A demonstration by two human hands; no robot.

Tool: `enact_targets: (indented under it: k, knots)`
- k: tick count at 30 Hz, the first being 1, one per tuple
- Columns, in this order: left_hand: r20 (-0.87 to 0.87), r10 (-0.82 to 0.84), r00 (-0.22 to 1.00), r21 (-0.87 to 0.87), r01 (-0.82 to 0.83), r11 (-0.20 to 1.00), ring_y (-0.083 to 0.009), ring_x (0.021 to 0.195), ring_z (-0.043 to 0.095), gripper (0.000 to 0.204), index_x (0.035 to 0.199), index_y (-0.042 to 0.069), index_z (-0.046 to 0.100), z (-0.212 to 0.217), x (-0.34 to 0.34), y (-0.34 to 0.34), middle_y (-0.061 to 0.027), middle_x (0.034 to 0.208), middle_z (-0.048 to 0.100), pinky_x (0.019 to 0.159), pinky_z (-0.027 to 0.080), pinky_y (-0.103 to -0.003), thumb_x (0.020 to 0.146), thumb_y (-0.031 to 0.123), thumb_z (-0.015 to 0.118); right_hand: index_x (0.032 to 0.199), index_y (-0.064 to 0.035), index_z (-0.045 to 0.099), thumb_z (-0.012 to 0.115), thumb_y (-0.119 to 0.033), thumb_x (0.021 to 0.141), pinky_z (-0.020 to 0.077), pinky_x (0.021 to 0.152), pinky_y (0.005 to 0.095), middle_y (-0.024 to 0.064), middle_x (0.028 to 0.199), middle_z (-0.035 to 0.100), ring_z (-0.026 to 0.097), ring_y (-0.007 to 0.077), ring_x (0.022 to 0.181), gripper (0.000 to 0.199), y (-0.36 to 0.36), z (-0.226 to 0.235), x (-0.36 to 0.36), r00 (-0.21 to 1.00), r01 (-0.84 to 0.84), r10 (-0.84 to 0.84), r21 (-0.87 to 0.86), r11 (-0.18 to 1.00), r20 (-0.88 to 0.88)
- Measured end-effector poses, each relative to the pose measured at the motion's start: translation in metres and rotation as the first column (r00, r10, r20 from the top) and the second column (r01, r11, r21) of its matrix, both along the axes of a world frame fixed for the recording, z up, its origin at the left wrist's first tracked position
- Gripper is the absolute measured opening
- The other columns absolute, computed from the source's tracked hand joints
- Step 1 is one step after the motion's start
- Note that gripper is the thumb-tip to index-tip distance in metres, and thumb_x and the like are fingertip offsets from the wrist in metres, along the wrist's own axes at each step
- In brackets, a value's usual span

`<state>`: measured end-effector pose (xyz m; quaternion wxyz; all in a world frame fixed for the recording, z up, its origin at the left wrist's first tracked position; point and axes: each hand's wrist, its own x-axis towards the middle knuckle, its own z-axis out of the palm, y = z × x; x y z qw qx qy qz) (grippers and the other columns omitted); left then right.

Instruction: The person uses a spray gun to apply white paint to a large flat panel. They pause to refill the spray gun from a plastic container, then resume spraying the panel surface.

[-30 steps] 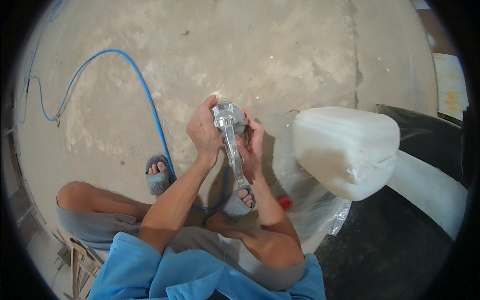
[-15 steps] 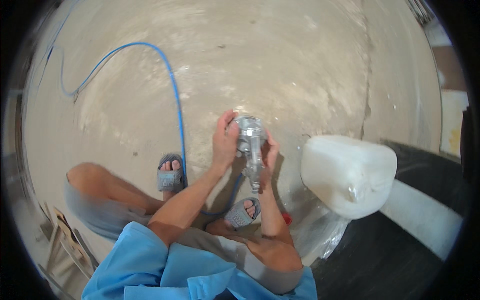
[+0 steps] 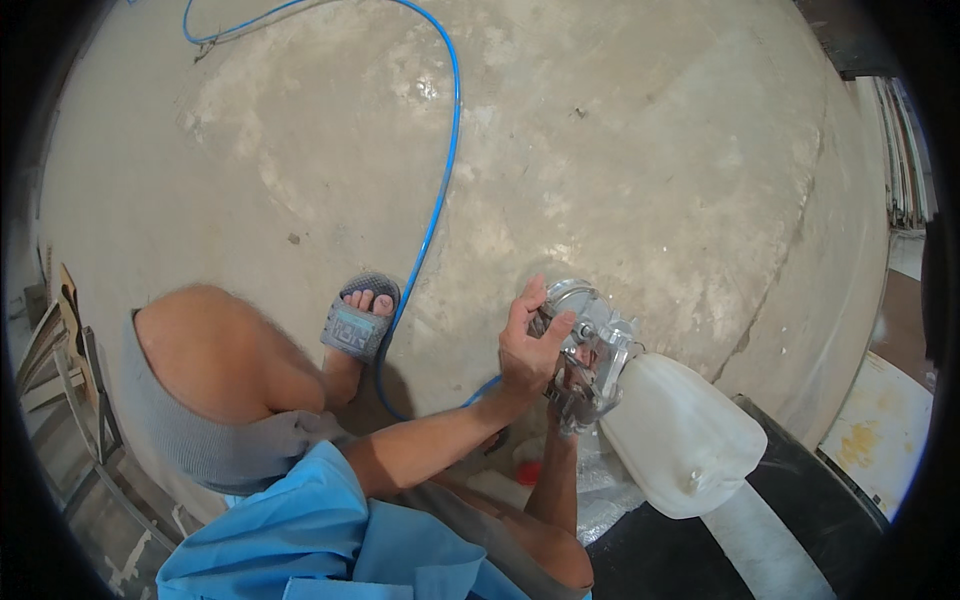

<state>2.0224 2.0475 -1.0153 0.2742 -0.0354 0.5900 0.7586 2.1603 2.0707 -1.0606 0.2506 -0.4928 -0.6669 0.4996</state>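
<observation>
Between my hands is a shiny silver metal device (image 3: 604, 352) with a round head and a narrower lower body; its exact kind I cannot make out. My left hand (image 3: 530, 345) grips its left side, the thumb across the front and the fingers round the upper rim. My right hand (image 3: 572, 374) holds it from behind and below, mostly hidden by the metal. The device is held above the floor, tilted, its right edge overlapping the top of a white plastic jug (image 3: 690, 440) in view.
A blue hose (image 3: 452, 150) curves over the concrete floor (image 3: 640, 180) and passes by my sandalled left foot (image 3: 362, 318). Black sheeting (image 3: 790, 470) and clear plastic wrap (image 3: 605, 500) lie around the jug. A small red thing (image 3: 528, 472) sits near my right leg. Wooden pieces (image 3: 75, 325) stand at far left.
Both hands have carried the metal device rightward and down in the picture, closer to the jug, and turned it. The view has shifted too, so floor and hose sit differently.
</observation>
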Motion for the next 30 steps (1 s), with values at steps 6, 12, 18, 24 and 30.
enact_targets:
  k: [6,12,18,24,30]
  knots:
    - [0.051,-0.069,0.996,-0.124,0.075,0.989,-0.0275,0.129,0.052,0.037,0.118,-0.013,0.054,0.004,-0.007,-0.001,-0.0279,0.146,0.047,0.107,0.042,-0.036,0.088,0.004,0.068,0.146,-0.0083,0.043,0.059,-0.015,0.098,0.0285,0.115,0.0574,0.0181,0.149,0.044,0.039,0.0404,0.141,0.051,-0.010,-0.031,0.038,0.990,-0.102,0.090,0.109,0.989,0.109]
    - [-0.042,-0.067,0.997,-0.215,0.057,0.975,-0.0338,0.129,0.053,0.048,0.127,-0.012,0.055,0.008,-0.004,0.005,-0.0288,0.139,0.053,0.107,0.042,-0.038,0.089,0.015,0.069,0.144,-0.0065,0.044,0.062,-0.016,0.097,0.0352,0.110,0.0544,0.0165,0.142,0.051,0.048,0.0393,0.133,0.051,-0.013,-0.002,0.011,0.977,-0.147,0.111,0.193,0.970,0.183]
    - [-0.036,-0.129,0.991,-0.231,0.117,0.966,-0.0307,0.125,0.055,0.052,0.133,-0.010,0.051,0.010,-0.010,0.009,-0.0251,0.135,0.057,0.105,0.042,-0.037,0.097,0.026,0.062,0.135,0.0023,0.044,0.066,-0.002,0.090,0.0506,0.082,0.0286,0.0117,0.117,0.059,0.060,0.0161,0.099,0.050,-0.001,0.036,-0.041,0.963,0.234,-0.257,-0.213,0.949,-0.087]
    - [-0.023,-0.263,0.965,-0.281,0.246,0.928,-0.0253,0.108,0.060,0.056,0.136,-0.009,0.049,0.026,-0.017,0.012,-0.0205,0.120,0.064,0.094,0.046,-0.033,0.100,0.033,0.057,0.128,0.0043,0.049,0.068,-0.003,0.090,0.0409,0.108,0.0396,0.0248,0.149,0.040,0.047,0.0248,0.132,0.043,-0.004,0.036,-0.062,0.824,0.273,-0.370,-0.270,0.923,-0.430]
    - [0.045,-0.336,0.941,-0.262,0.335,0.905,-0.0199,0.088,0.056,0.044,0.116,-0.004,0.054,0.023,-0.017,0.016,-0.0130,0.098,0.060,0.079,0.046,-0.035,0.101,0.037,0.049,0.122,0.0060,0.052,0.071,0.001,0.087,0.0336,0.116,0.0407,0.0265,0.153,0.037,0.039,0.0306,0.141,0.040,-0.005,0.029,-0.069,0.747,0.301,-0.380,-0.232,0.925,-0.546]
